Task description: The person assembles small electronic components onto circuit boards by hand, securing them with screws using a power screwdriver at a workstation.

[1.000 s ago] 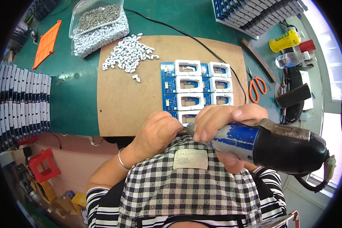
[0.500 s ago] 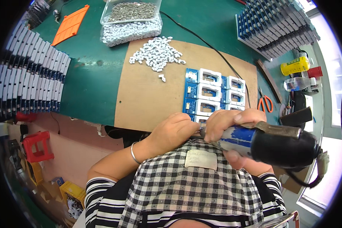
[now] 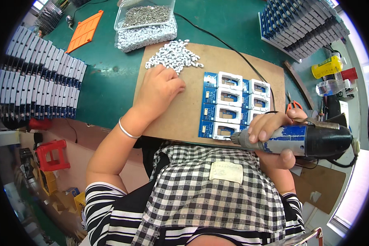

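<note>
In the head view, a worker's left hand (image 3: 160, 90) reaches to the near edge of a pile of small white parts (image 3: 176, 55) on a brown board (image 3: 184, 110), fingers curled; whether they pinch a part cannot be told. The right hand (image 3: 270, 133) wraps around a blue-and-grey power screwdriver (image 3: 285, 137), its body running through the grip and its nose pointing left, by the lowest left white frame (image 3: 223, 130) on the blue circuit board (image 3: 208, 97). Contact there is unclear. Beyond the pile stands a tub of screws (image 3: 146, 17).

Left hand (image 3: 159, 91) forward, right hand (image 3: 269, 125) curled
</note>
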Demonstrator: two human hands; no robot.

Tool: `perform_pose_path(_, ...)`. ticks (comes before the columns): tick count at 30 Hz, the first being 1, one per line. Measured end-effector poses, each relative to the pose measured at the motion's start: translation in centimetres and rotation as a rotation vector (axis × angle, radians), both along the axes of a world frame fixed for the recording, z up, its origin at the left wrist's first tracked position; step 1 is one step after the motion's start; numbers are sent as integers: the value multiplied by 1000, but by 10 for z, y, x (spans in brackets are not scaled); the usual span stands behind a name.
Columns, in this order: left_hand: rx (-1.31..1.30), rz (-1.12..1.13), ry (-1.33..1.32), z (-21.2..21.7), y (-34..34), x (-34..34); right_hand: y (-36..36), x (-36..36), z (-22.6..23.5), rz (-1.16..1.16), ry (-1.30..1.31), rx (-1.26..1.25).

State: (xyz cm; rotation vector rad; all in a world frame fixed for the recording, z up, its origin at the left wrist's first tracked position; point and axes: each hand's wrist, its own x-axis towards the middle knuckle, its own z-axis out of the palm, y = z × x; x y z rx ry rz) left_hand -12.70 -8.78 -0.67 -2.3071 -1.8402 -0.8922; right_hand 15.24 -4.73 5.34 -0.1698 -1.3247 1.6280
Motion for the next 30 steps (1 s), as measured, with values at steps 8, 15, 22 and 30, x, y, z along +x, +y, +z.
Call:
perform_pose_path(8,-49,130,-160,-4,-32,3,-2,4,-1,-69,-88,93)
perform_pose_path(15,-147,-5,-165,4,-5,2,0,15,2,3,-77,109)
perform_pose_path(22,-381,58,-68,24,-2,-1,10,21,-6,107,0,102)
perform_pose_path(30,-522,-88,-668,28,-23,48,17,39,-12,24,36,206)
